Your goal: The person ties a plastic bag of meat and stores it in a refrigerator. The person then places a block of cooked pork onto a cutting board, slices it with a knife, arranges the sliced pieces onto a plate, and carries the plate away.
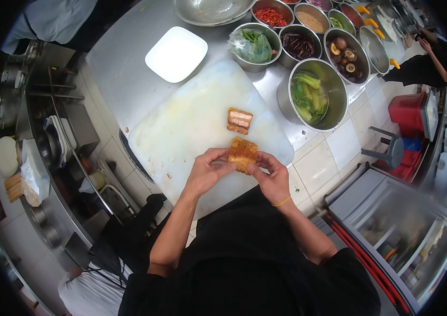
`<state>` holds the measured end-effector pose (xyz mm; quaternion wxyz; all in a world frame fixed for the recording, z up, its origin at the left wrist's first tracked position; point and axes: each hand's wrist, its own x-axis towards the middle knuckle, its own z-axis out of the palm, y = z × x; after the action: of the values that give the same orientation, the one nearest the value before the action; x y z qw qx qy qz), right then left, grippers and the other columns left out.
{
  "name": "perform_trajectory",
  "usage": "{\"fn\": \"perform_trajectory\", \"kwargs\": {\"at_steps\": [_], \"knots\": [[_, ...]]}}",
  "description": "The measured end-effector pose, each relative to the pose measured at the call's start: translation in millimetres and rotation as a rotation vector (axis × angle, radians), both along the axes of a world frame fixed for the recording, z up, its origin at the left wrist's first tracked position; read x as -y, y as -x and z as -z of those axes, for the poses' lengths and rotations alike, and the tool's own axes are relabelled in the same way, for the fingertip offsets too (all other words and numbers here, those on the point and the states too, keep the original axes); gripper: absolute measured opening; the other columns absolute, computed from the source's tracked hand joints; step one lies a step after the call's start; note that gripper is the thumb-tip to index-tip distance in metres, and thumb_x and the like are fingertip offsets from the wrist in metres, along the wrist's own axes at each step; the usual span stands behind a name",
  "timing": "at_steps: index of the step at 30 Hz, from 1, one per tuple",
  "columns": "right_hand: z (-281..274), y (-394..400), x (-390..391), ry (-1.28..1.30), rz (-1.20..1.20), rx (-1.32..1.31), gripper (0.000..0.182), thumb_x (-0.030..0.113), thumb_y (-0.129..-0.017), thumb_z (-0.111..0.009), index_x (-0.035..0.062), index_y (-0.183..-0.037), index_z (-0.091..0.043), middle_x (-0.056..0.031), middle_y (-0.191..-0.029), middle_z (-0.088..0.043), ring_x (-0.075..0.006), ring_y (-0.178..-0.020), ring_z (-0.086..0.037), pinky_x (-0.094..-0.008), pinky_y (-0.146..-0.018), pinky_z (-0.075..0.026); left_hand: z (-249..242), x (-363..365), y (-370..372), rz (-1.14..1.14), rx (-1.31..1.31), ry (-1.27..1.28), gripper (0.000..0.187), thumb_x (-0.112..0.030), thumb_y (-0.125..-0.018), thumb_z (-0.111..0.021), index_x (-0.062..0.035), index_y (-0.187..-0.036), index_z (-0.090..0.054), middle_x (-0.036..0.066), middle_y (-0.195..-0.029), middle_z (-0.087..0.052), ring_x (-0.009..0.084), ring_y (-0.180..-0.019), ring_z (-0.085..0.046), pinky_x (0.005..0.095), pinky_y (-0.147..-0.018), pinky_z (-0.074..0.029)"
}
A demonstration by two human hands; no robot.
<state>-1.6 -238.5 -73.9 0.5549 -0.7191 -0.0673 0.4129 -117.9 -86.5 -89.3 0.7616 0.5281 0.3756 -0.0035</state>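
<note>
A golden-brown piece of sliced, crispy-looking meat (243, 154) is held between my two hands near the front of the white cutting board (181, 126). My left hand (212, 167) grips its left side with thumb and fingers. On its right side, my right hand (270, 174) pinches the lower edge; a thin yellow band circles that wrist. Just beyond, a second group of meat slices (239, 120) lies on the board with pale cut faces showing. A white square plate (176, 54) rests on the steel table, past the board's far left edge.
Right of the board stands a steel pot (286, 100) with green vegetables (309, 97). Behind are bowls of mushrooms (345, 59), dried chillies (298, 46) and chopped red peppers (271, 17). Other people are at the upper left, lower left and upper right. A grey stool (389, 147) stands right.
</note>
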Motion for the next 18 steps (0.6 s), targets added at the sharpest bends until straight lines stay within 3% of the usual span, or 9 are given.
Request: {"fn": "perform_trajectory", "kwargs": {"at_steps": [3, 5, 7, 11, 14, 18], "knots": [[9, -3, 3, -0.008, 0.024, -0.015, 0.042, 0.003, -0.084, -0.070, -0.0099, -0.120, -0.053, -0.0137, -0.110, -0.061, -0.0175, -0.101, -0.059, -0.0302, -0.082, -0.056, 1, 1, -1, -0.033, 0.004, 0.058, 0.043, -0.001, -0.080, -0.073, 0.0031, -0.121, -0.058, 0.013, -0.118, -0.059, 0.0212, -0.110, -0.058, 0.0352, -0.093, -0.051], [8, -11, 2, -0.086, 0.000, -0.230, 0.044, 0.002, -0.084, -0.070, -0.0102, -0.120, -0.050, -0.0157, -0.110, -0.060, -0.0193, -0.106, -0.058, -0.0303, -0.084, -0.054, 1, -1, -3, -0.063, 0.026, 0.114, 0.044, 0.001, -0.080, -0.073, 0.0031, -0.121, -0.057, 0.013, -0.120, -0.058, 0.0223, -0.113, -0.057, 0.0364, -0.095, -0.050], [7, -13, 1, -0.104, -0.013, -0.243, 0.043, 0.002, -0.083, -0.071, -0.0101, -0.119, -0.050, -0.0161, -0.111, -0.059, -0.0194, -0.107, -0.057, -0.0311, -0.086, -0.054, 0, -4, -4, -0.035, 0.061, 0.184, 0.044, 0.004, -0.080, -0.072, 0.0027, -0.120, -0.054, 0.014, -0.126, -0.055, 0.0240, -0.117, -0.055, 0.0375, -0.097, -0.049], [-9, -16, -7, -0.187, -0.002, -0.323, 0.043, 0.000, -0.081, -0.072, -0.0077, -0.117, -0.050, -0.0146, -0.114, -0.056, -0.0192, -0.108, -0.057, -0.0343, -0.092, -0.053, -18, -9, -5, -0.059, 0.086, 0.138, 0.039, 0.007, -0.081, -0.069, 0.0016, -0.117, -0.056, 0.015, -0.130, -0.052, 0.0243, -0.119, -0.053, 0.0389, -0.100, -0.047], [-15, -23, -21, -0.206, -0.020, -0.219, 0.044, -0.001, -0.080, -0.073, -0.0052, -0.118, -0.050, -0.0120, -0.116, -0.055, -0.0191, -0.109, -0.057, -0.0363, -0.095, -0.053, -26, -18, -10, -0.128, 0.203, 0.181, 0.038, 0.011, -0.080, -0.067, 0.0005, -0.116, -0.056, 0.015, -0.134, -0.050, 0.0247, -0.124, -0.050, 0.0404, -0.103, -0.045], [-7, -38, -40, -0.254, -0.048, -0.097, 0.045, 0.000, -0.080, -0.074, -0.0037, -0.119, -0.051, -0.0103, -0.118, -0.054, -0.0194, -0.110, -0.056, -0.0359, -0.094, -0.053, -22, -32, -26, -0.185, 0.255, 0.156, 0.047, 0.012, -0.076, -0.067, -0.0013, -0.120, -0.056, 0.008, -0.127, -0.054, 0.0209, -0.123, -0.049, 0.0353, -0.098, -0.045]]}}
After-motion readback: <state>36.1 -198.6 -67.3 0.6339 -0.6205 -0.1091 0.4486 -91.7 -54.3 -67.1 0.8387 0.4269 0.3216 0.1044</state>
